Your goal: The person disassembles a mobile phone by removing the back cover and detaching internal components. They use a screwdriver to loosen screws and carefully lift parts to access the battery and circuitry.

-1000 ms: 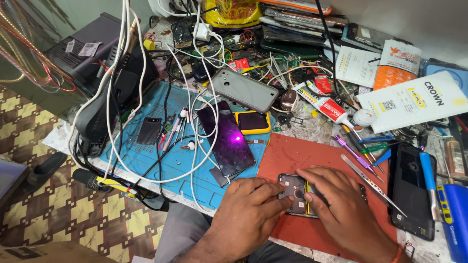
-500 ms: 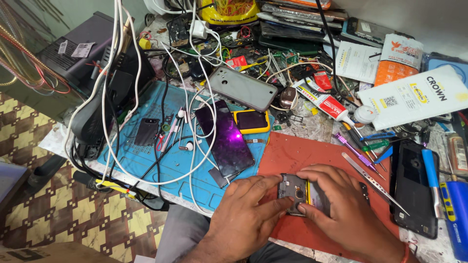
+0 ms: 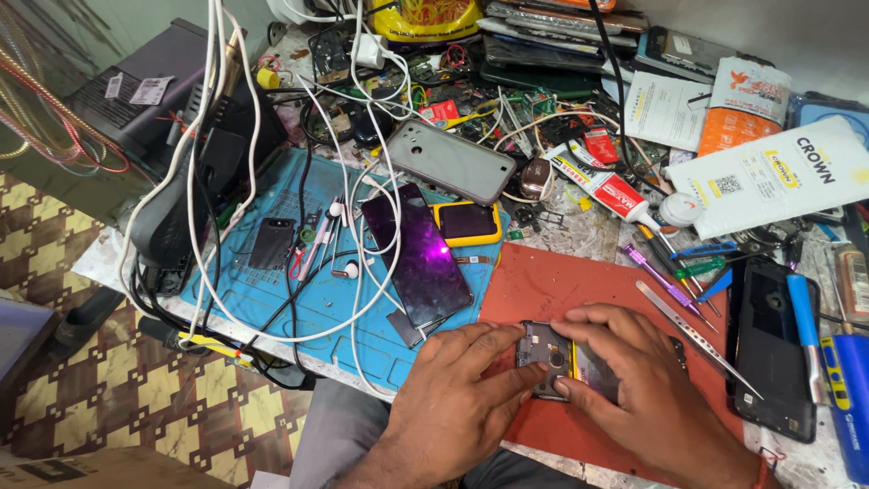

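An opened phone body (image 3: 554, 356), dark with its inner parts showing, lies on a red mat (image 3: 552, 281) at the near edge of the bench. My left hand (image 3: 453, 398) grips its left end with thumb and fingers. My right hand (image 3: 647, 389) covers its right half, fingertips pressing on the top side. Most of the phone's right part is hidden under that hand.
A blue mat (image 3: 272, 299) to the left carries a purple-glinting phone screen (image 3: 418, 254), a yellow-cased phone (image 3: 467, 223), white cables and earphones. A grey phone (image 3: 450, 159), glue tube (image 3: 605, 186), tweezers (image 3: 692, 333), screwdrivers and a black phone back (image 3: 771, 344) crowd the right.
Both hands stay on the opened phone with only small finger shifts. The view has drifted slightly.
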